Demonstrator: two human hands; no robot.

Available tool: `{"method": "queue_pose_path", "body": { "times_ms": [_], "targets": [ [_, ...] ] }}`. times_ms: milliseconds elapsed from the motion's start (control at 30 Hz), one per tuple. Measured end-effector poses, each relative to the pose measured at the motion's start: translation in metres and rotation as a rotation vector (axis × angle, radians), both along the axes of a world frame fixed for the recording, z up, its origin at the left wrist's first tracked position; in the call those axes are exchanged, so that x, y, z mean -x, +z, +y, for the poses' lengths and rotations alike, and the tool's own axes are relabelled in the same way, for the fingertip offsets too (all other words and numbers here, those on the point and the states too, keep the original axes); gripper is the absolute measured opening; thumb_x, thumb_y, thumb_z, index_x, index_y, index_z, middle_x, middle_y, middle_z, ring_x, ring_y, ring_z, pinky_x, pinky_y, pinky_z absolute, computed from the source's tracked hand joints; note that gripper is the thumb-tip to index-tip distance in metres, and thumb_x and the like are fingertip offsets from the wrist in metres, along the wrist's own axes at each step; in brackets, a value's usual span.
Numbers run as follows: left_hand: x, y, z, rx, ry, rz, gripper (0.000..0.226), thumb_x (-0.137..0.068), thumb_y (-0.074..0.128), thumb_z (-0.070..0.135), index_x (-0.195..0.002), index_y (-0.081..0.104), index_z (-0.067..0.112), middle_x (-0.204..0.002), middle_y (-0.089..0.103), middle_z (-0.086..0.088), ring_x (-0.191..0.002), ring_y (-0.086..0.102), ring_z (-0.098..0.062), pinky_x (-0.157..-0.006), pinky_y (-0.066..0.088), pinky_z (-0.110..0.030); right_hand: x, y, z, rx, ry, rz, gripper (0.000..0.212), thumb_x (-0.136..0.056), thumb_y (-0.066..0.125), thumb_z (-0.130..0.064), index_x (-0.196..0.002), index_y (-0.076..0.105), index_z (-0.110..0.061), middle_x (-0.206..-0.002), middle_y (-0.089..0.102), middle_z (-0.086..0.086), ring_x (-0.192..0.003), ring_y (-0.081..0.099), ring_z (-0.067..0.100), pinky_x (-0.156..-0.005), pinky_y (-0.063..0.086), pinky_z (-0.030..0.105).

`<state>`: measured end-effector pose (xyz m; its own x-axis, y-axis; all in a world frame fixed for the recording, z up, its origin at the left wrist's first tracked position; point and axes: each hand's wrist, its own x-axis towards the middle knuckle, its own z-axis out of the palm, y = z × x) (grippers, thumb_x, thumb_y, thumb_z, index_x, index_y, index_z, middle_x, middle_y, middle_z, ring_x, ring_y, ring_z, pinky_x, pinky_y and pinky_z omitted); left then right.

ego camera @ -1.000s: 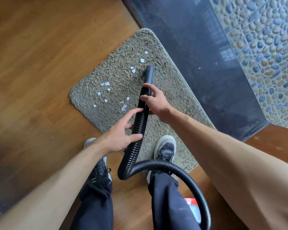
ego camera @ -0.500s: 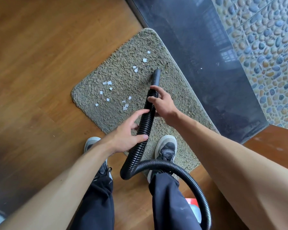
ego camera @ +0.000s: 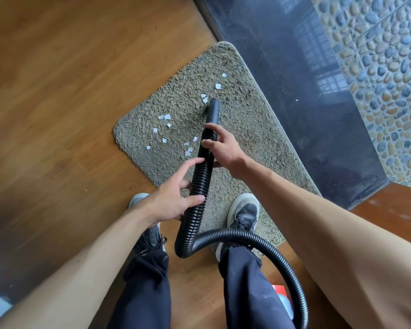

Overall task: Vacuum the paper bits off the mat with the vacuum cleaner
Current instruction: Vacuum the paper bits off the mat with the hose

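A grey-green shaggy mat lies on the wooden floor with several white paper bits scattered over its left half. A black ribbed vacuum hose runs up from the lower right to a smooth nozzle, whose tip rests on the mat right beside two bits. My right hand grips the hose just behind the nozzle. Lower down, my left hand holds the hose loosely between thumb and spread fingers.
A dark glossy threshold strip runs along the mat's right edge, with a pebble-tiled floor beyond. My two shoes stand at the mat's near end. A red and white vacuum body shows at the bottom.
The nozzle has swung left across the mat toward the two bits near the mat's middle. Both hands stayed on the hose.
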<state>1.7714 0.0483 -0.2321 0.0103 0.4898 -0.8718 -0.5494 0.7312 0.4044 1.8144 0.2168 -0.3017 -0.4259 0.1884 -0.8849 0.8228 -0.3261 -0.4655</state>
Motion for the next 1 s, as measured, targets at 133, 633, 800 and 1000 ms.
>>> {"method": "queue_pose_path", "body": {
  "times_ms": [133, 633, 800, 1000],
  "targets": [
    [0.004, -0.002, -0.016, 0.027, 0.060, 0.000, 0.077, -0.092, 0.063, 0.001, -0.132, 0.035, 0.061, -0.119, 0.063, -0.009, -0.092, 0.072, -0.033, -0.065, 0.060, -0.052, 0.015, -0.003, -0.017, -0.029, 0.071, -0.001, 0.056, -0.091, 0.057, -0.011, -0.142, 0.042, -0.027, -0.122, 0.059, 0.015, -0.093, 0.068, 0.026, -0.071, 0.061, 0.048],
    [0.006, -0.006, -0.005, 0.012, 0.022, 0.077, 0.077, -0.092, 0.063, 0.005, -0.133, 0.032, 0.062, -0.114, 0.062, -0.001, -0.090, 0.072, -0.027, -0.065, 0.062, -0.049, 0.020, -0.005, -0.004, -0.079, 0.092, 0.014, 0.056, -0.091, 0.055, -0.007, -0.143, 0.043, -0.023, -0.116, 0.061, 0.014, -0.089, 0.068, 0.024, -0.066, 0.061, 0.041],
    [0.011, -0.009, 0.021, -0.026, -0.011, 0.051, 0.078, -0.093, 0.061, 0.003, -0.139, 0.028, 0.057, -0.111, 0.062, -0.001, -0.086, 0.072, -0.022, -0.056, 0.059, -0.036, 0.018, -0.004, 0.021, -0.121, 0.025, 0.006, 0.053, -0.091, 0.055, -0.006, -0.141, 0.045, -0.023, -0.111, 0.063, 0.013, -0.088, 0.069, 0.022, -0.064, 0.061, 0.039],
    [0.014, -0.011, 0.033, -0.033, -0.016, 0.056, 0.078, -0.094, 0.060, 0.003, -0.139, 0.028, 0.058, -0.119, 0.062, -0.009, -0.086, 0.073, -0.025, -0.056, 0.058, -0.036, 0.023, -0.002, 0.033, -0.132, 0.046, 0.009, 0.055, -0.092, 0.054, -0.005, -0.142, 0.043, -0.023, -0.103, 0.062, 0.008, -0.079, 0.068, 0.017, -0.056, 0.059, 0.033]
  ]
}}
